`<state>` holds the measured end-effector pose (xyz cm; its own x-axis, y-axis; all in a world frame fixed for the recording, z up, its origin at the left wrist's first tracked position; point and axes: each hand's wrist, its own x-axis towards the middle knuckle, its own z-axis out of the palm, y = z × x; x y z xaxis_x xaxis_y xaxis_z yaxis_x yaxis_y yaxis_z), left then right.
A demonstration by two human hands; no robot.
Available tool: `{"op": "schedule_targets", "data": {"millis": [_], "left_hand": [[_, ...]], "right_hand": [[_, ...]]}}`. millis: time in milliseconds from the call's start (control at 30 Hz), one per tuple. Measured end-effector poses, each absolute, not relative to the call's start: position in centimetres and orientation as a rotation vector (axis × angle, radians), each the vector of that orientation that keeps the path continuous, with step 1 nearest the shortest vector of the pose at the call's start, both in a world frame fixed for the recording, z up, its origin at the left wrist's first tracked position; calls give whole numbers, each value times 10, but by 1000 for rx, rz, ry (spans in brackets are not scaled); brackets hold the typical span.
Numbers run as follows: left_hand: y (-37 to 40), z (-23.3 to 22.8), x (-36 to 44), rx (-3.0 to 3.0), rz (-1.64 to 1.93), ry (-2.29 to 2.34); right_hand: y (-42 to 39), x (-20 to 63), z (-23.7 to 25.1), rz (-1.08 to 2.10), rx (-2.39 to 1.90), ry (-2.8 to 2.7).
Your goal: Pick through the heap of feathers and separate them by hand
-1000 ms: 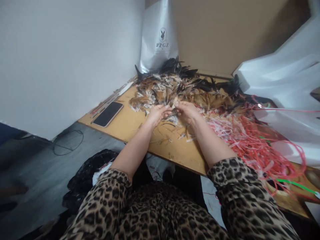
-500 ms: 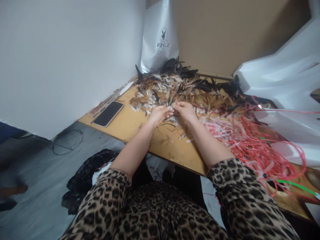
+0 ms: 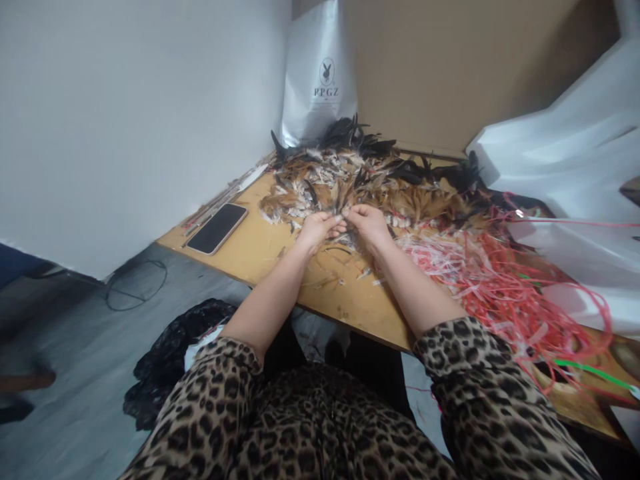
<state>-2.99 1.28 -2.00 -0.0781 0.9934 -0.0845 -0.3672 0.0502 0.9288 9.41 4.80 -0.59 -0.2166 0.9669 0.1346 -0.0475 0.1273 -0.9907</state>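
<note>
A heap of brown, white and black feathers (image 3: pixel 350 177) covers the far part of a wooden table (image 3: pixel 260 250). My left hand (image 3: pixel 317 230) and my right hand (image 3: pixel 370 223) meet at the near edge of the heap, fingertips touching. Both pinch a small bunch of feathers (image 3: pixel 345 223) between them. Loose feather bits lie on the table just under my wrists.
A black phone (image 3: pixel 217 228) lies at the table's left edge beside thin sticks. Red and white plastic strips (image 3: pixel 500 280) sprawl to the right. A white PPGZ bag (image 3: pixel 320 80) leans on the back wall, white sheeting (image 3: pixel 565 153) at right, a black bag (image 3: pixel 170 347) on the floor.
Both hands have shifted slightly farther onto the feather heap, staying pinched together. Nothing else on the table has moved.
</note>
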Motion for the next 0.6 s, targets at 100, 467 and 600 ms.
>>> {"op": "schedule_targets", "data": {"millis": [100, 467, 600], "left_hand": [[13, -19, -29, 858, 1385, 1046], [13, -22, -35, 830, 1311, 916], [12, -19, -33, 878, 1307, 944]], "right_hand": [[46, 94, -4, 1355, -926, -1341], [55, 100, -13, 1476, -851, -1314], [53, 101, -10, 1491, -842, -1318]]}}
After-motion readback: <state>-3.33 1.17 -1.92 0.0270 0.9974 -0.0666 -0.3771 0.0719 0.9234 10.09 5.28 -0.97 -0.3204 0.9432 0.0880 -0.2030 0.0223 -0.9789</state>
